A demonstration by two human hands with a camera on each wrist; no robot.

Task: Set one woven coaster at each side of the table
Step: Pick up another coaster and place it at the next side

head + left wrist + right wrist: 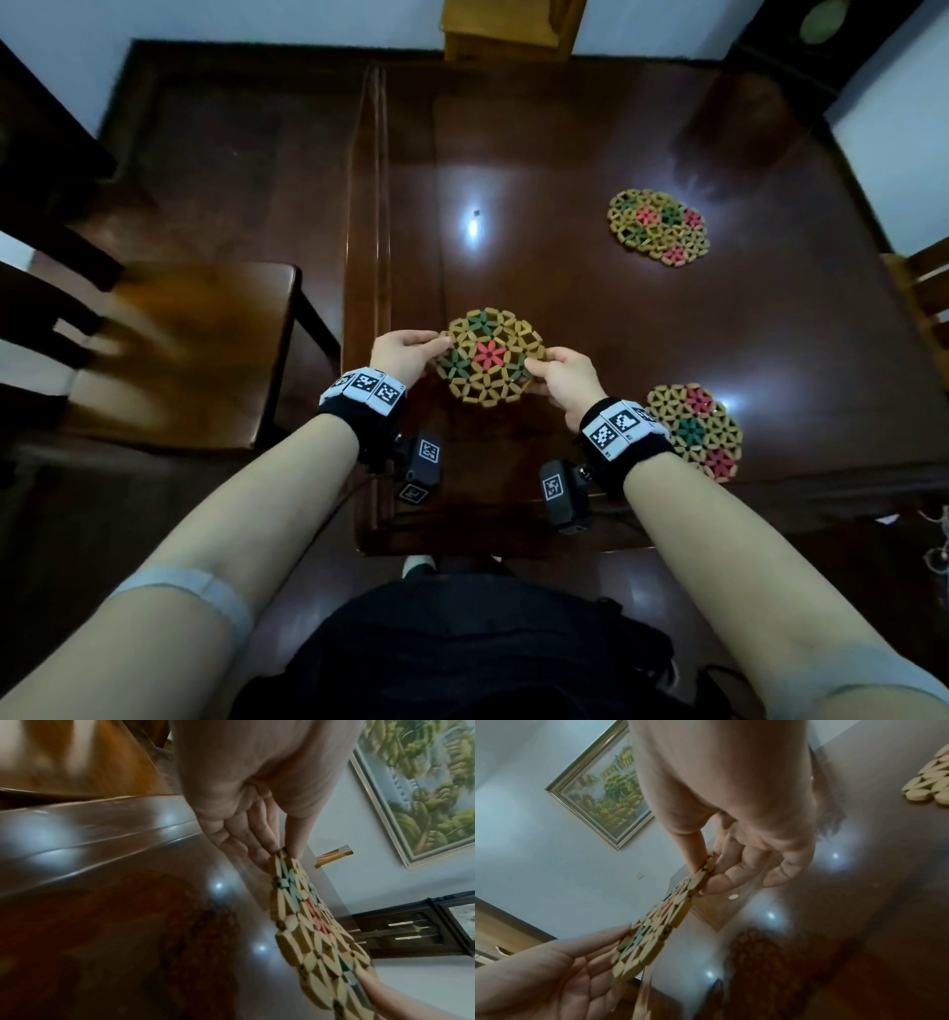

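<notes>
Hands: left hand [403, 353] and right hand [567, 377] pinch one coaster [490, 357] above the desk [565, 154].
Risk: thin edge pinches may slip, dropping it askew.

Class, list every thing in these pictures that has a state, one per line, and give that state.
Held coaster: lifted above the table, pinched at opposite edges.
Left hand: pinches the held coaster's left edge.
Right hand: pinches its right edge.
Far coaster: flat on the table, untouched.
Near coaster: flat near the table's front edge.
Chair: seat unoccupied.
</notes>
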